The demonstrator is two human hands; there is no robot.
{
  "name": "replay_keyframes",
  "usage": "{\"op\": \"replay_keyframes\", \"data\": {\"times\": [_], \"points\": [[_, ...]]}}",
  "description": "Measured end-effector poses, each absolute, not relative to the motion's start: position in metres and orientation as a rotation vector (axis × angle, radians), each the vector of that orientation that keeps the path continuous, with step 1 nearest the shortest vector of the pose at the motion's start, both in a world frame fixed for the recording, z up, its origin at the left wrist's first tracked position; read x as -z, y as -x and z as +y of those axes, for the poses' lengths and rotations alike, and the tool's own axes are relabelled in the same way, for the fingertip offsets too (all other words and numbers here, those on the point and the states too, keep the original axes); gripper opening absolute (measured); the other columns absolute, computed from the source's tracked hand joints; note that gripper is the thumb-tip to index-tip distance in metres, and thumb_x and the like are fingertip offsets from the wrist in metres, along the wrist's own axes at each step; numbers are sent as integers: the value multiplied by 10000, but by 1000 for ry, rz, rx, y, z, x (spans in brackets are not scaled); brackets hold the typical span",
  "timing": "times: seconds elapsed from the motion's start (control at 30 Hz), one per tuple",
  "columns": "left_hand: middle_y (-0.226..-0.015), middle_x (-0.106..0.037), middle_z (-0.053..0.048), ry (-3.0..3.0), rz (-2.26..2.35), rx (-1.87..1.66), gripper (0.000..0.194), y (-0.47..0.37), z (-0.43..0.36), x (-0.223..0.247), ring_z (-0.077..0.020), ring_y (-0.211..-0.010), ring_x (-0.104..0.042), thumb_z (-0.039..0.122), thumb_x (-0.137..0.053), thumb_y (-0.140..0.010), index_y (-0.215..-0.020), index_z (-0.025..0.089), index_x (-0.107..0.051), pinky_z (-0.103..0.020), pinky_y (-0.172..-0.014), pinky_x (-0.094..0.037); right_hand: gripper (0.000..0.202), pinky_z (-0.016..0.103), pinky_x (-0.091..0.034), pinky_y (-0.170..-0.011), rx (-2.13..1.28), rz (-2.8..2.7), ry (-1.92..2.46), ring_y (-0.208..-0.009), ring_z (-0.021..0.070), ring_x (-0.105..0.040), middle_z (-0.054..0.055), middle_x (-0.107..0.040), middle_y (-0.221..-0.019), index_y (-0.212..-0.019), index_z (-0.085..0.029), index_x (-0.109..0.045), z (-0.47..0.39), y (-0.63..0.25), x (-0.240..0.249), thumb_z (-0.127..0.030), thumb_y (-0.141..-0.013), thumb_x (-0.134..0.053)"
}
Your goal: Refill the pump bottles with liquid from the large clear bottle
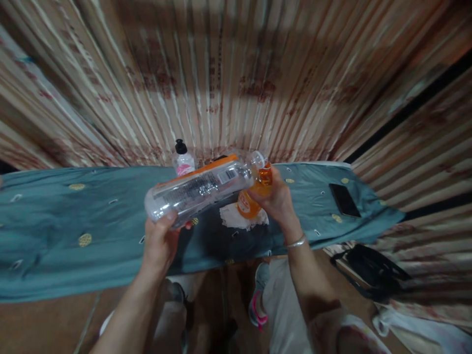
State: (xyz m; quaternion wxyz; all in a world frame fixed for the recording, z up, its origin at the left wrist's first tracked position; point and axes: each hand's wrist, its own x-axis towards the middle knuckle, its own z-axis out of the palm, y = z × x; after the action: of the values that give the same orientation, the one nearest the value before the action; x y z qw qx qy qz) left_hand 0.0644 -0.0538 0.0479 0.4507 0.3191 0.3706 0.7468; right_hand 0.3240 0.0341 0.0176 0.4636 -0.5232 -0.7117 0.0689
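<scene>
A large clear plastic bottle (199,189) with an orange-edged label lies tilted across the middle, its base at the left. My left hand (160,241) is wrapped round the base end. Its mouth, at the right, meets the top of a smaller bottle of orange liquid (249,204). Round the upper part of this smaller bottle my right hand (276,194) is closed, with a bangle on the wrist. The orange bottle stands over a crumpled white cloth or tissue (224,216). Whether the two bottle mouths touch, I cannot make out.
Behind the large bottle stands a bottle with a black cap (180,147) and a pink-marked label. A black phone (344,200) lies on the teal patterned cloth (110,236) at the right. A black bag (372,270) sits lower right. A pleated curtain (228,64) hangs behind.
</scene>
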Motion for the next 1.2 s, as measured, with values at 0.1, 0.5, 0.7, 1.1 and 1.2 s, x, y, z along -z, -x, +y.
{"op": "replay_keyframes", "data": {"times": [0.1, 0.5, 0.7, 1.1, 1.2], "points": [[-1100, -737, -71, -778, 921, -1855, 628, -63, -53, -49, -165, -692, -629, 322, -942, -576, -1149, 232, -704, -206, -423, -512, 737, 504, -620, -957, -141, -1761, 1243, -1115, 337, -749, 150, -756, -1260, -1443, -208, -505, 34, -322, -17, -409, -803, -809], [-1193, -706, -56, -871, 1002, -1845, 769, -51, -59, -51, -197, -762, -649, 290, -961, -523, -1247, 280, -703, -244, -429, -540, 769, 511, -639, -938, 10, -1779, 1225, -1073, 355, -758, 174, -760, -1216, -1469, -171, -457, 36, -315, -9, -347, -808, -809], [-1172, -709, -62, -893, 1033, -1899, 879, -44, -59, -47, -217, -761, -677, 313, -982, -491, -1322, 288, -693, -246, -412, -531, 783, 506, -641, -920, -6, -1763, 1269, -1064, 355, -757, 167, -764, -1187, -1479, -177, -441, 35, -312, -10, -362, -810, -803], [-1090, -677, -46, -1001, 1177, -1911, 977, -49, -71, -53, -189, -686, -632, 366, -975, -553, -1460, 328, -615, -267, -458, -537, 736, 509, -635, -952, -71, -1763, 1273, -1082, 343, -750, 161, -758, -1214, -1453, -193, -471, 30, -311, -15, -336, -806, -792], [-1068, -686, -55, -1065, 1230, -1880, 1062, -40, -70, -48, -221, -681, -631, 362, -967, -494, -1486, 325, -591, -303, -440, -540, 724, 510, -632, -970, -62, -1754, 1272, -1101, 340, -746, 161, -749, -1249, -1448, -196, -479, 29, -311, -15, -338, -810, -791]]}}
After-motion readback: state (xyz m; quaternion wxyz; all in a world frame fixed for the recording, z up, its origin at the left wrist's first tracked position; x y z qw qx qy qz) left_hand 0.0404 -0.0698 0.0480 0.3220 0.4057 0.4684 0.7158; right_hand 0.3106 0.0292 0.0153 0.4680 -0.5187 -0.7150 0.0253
